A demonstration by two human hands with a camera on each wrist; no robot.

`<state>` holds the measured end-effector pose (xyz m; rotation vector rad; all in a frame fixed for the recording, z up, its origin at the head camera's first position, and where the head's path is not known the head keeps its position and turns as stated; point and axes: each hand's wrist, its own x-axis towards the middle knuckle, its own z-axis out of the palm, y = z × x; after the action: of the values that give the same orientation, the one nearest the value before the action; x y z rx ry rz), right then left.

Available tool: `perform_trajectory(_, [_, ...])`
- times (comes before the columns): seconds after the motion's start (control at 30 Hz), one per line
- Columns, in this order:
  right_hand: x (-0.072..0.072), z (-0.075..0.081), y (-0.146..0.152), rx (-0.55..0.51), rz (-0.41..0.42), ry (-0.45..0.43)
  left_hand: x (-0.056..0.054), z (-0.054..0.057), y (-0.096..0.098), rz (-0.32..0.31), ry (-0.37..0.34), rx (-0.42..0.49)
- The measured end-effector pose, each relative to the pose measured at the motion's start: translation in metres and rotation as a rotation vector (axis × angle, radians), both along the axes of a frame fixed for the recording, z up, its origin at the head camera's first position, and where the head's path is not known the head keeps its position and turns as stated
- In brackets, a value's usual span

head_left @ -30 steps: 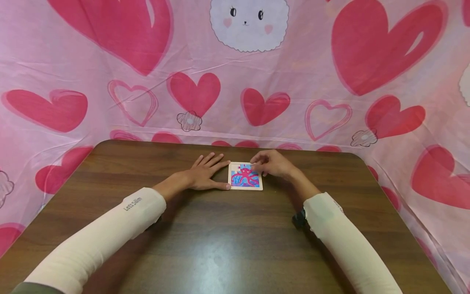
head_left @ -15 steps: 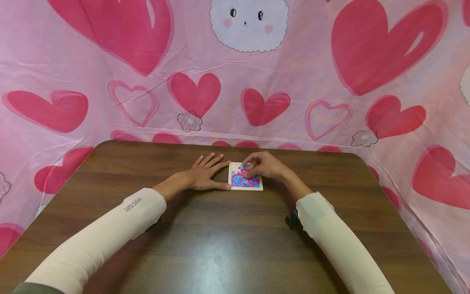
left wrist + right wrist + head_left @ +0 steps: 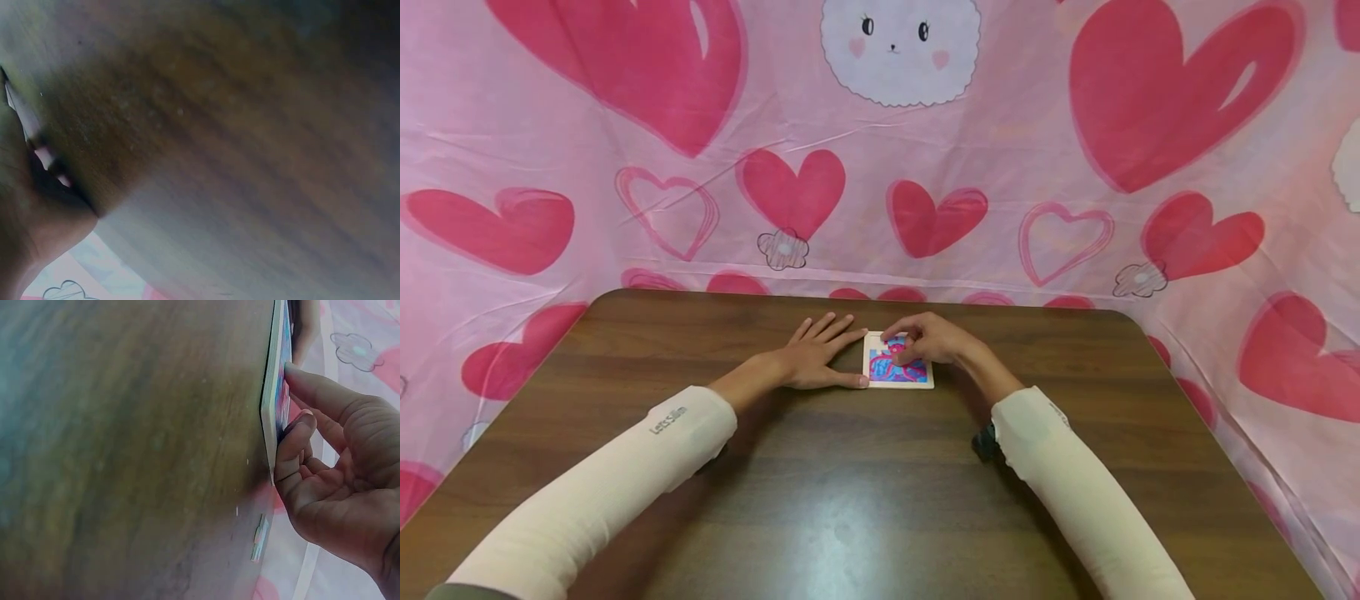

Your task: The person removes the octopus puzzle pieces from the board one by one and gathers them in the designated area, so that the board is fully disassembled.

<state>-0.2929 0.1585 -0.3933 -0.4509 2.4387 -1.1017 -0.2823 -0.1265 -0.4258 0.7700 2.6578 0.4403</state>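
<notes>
A small square picture puzzle [image 3: 887, 373] with a pale frame lies toward the back of the table. Its picture is a pink octopus on blue, and a bare cream patch shows at the upper left. My left hand [image 3: 808, 358] lies spread on the table, thumb and index fingertips at the frame's left side. My right hand [image 3: 940, 340] bends over the puzzle, thumb and index finger apart on the octopus. In the right wrist view the thumb [image 3: 319, 384] meets the picture face and other fingers curl beside it. I cannot tell whether a piece is between its fingertips.
Small flat pieces [image 3: 259, 537] lie on the table beside the puzzle in the right wrist view. The brown wooden table [image 3: 820, 500] ends in a rounded far edge. Behind it hangs a pink cloth [image 3: 865, 142] printed with hearts.
My right hand has moved left from the puzzle's upper right corner onto the octopus. My left hand keeps its place at the frame, and the view has shifted slightly.
</notes>
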Motion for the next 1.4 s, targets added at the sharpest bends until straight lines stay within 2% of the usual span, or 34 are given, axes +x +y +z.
perform_trajectory(0.43, [0.001, 0.006, -0.007, -0.002, 0.009, -0.003, -0.006, -0.008, -0.004, 0.008, 0.025, 0.014])
perform_trajectory(0.57, [0.0, 0.007, -0.008, 0.012, 0.0, -0.008, -0.002, -0.003, -0.003, 0.007, 0.021, 0.014])
perform_trajectory(0.77, [0.001, 0.009, -0.009, 0.031, -0.018, 0.004, -0.003, -0.002, -0.002, 0.007, 0.018, 0.002])
perform_trajectory(0.9, [0.0, 0.007, -0.01, 0.046, -0.029, 0.024, 0.002, 0.006, -0.001, -0.01, 0.025, 0.009])
perform_trajectory(1.07, [0.001, 0.005, -0.009, 0.047, -0.048, 0.02, 0.004, 0.009, 0.001, -0.011, 0.031, -0.005])
perform_trajectory(1.3, [0.004, 0.004, -0.008, -0.003, -0.041, 0.02, -0.002, -0.002, -0.001, -0.006, 0.006, 0.034])
perform_trajectory(1.4, [0.004, 0.004, -0.007, -0.012, -0.04, 0.033, -0.002, -0.002, -0.001, -0.009, 0.005, 0.033])
